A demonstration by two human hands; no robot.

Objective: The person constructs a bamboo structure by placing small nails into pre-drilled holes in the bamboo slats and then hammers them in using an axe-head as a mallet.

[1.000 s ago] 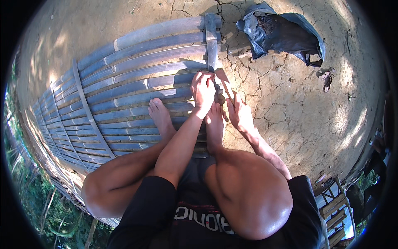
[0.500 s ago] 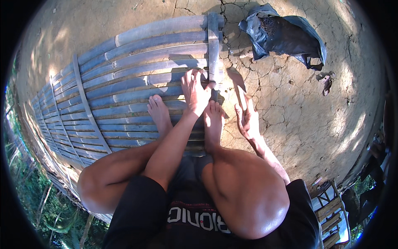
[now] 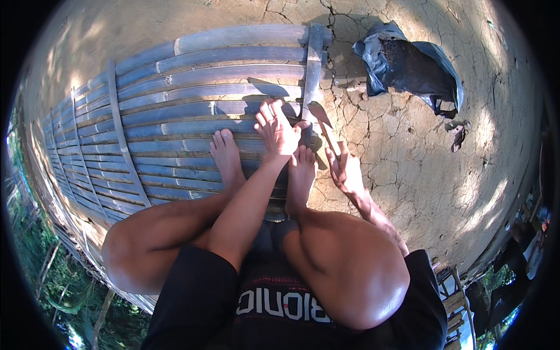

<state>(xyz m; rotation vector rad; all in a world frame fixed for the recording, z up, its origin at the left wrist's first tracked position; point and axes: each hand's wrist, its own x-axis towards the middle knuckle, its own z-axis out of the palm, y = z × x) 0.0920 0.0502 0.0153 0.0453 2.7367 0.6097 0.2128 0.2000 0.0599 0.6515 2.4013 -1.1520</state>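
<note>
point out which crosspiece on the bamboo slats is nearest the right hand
The crosspiece at the right end of the slats, near the knife in the right hand; the others lie left of both feet.

Bamboo platform, bare feet on slats; cracked ground, dark bag.

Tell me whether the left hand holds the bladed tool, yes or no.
No, the right hand grips the bladed tool by its handle, while the left hand is over the bamboo slats.
</note>
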